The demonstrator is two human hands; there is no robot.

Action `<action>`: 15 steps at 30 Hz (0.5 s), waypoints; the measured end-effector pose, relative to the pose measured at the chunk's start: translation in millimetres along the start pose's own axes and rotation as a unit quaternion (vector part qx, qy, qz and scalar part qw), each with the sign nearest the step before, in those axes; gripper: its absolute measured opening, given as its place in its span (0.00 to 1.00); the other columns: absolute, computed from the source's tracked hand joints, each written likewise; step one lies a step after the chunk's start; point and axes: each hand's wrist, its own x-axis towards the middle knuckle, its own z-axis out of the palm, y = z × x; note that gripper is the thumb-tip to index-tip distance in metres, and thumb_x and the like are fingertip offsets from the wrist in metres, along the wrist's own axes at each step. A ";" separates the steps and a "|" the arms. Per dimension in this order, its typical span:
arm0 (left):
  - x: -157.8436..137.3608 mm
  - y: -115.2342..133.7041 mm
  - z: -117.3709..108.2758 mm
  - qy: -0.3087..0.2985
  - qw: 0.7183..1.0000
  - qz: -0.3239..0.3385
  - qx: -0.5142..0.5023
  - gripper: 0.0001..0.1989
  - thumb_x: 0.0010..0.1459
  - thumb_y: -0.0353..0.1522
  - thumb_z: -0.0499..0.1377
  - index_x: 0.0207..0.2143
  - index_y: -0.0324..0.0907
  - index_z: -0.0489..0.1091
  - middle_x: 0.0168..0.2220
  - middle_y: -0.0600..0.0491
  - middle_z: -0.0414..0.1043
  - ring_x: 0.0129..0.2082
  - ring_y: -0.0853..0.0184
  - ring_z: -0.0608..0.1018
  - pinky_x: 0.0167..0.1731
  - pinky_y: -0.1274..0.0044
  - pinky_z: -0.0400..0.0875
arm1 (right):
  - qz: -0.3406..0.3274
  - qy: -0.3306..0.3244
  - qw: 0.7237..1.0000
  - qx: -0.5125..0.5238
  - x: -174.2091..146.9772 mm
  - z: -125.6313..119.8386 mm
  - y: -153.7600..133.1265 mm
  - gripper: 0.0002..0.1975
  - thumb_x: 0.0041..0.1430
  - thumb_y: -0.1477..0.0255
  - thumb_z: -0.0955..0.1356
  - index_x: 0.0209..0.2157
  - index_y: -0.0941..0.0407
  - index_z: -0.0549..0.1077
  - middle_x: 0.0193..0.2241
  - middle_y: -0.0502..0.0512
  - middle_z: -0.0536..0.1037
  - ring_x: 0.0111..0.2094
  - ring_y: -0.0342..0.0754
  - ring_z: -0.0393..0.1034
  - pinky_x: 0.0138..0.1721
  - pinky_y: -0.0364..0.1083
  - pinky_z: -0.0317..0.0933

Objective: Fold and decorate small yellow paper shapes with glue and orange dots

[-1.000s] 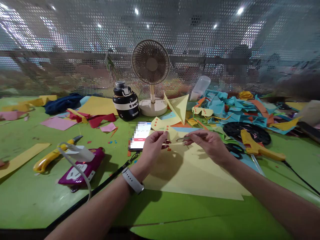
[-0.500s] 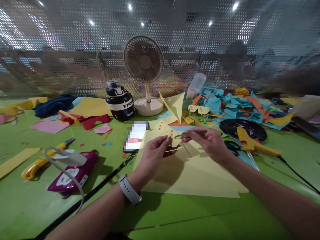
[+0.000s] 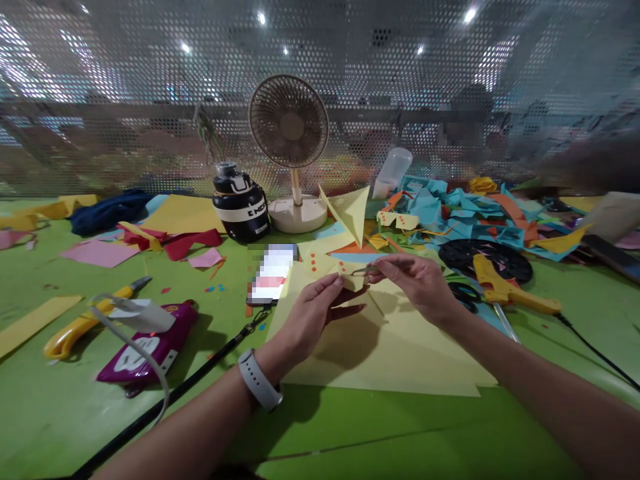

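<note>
My left hand (image 3: 311, 312) is closed on a small pale-yellow paper piece (image 3: 326, 266) with rows of orange squares, pinched between thumb and fingers above the sheets. Tweezers (image 3: 361, 271) are pinched in my right hand (image 3: 417, 285), their tips at the paper's right-hand orange squares. Whether the tips touch the paper or grip a square is too small to tell. Beneath both hands lie large pale-yellow sheets (image 3: 400, 360). A similar yellow paper piece with orange squares (image 3: 397, 219) rests farther back, by the blue scraps.
A phone (image 3: 273, 272) lies left of the sheets, near a black bottle (image 3: 243, 207) and a fan (image 3: 295, 213). At left are a utility knife (image 3: 95, 319) and a purple pouch (image 3: 150, 353). A yellow glue gun (image 3: 510, 290) and blue paper scraps (image 3: 450, 207) occupy the right.
The yellow paper piece has turned in my left hand, so its orange squares show more openly and its left end sits farther left. The tweezers stay nearly in place.
</note>
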 end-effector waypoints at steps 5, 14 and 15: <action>1.7 -1.3 -0.8 0.002 1.000 -0.003 0.006 0.08 0.56 0.35 0.63 0.33 0.38 0.72 0.38 0.49 0.75 0.44 0.60 0.77 0.45 0.67 0.73 | -0.008 -0.001 1.000 0.009 -0.7 -0.6 0.1 0.10 0.53 0.64 0.72 0.32 0.57 0.78 0.27 0.54 0.82 0.29 0.46 0.78 0.36 0.46 0.73; 2.8 -2.0 -1.7 -0.012 1.000 -0.023 -0.009 0.10 0.53 0.36 0.65 0.30 0.38 0.71 0.34 0.51 0.75 0.41 0.61 0.79 0.44 0.69 0.73 | -0.014 -0.001 1.000 -0.026 -3.1 3.0 -3.3 0.12 0.53 0.63 0.71 0.32 0.58 0.78 0.29 0.56 0.82 0.30 0.47 0.77 0.34 0.46 0.72; 2.6 -2.0 -1.8 -0.013 1.000 -0.023 -0.010 0.10 0.53 0.36 0.65 0.30 0.38 0.71 0.34 0.51 0.75 0.41 0.61 0.79 0.44 0.69 0.73 | -0.016 -0.002 0.999 -0.033 -3.5 3.0 -3.0 0.12 0.53 0.63 0.71 0.33 0.58 0.79 0.30 0.56 0.82 0.30 0.47 0.77 0.35 0.46 0.72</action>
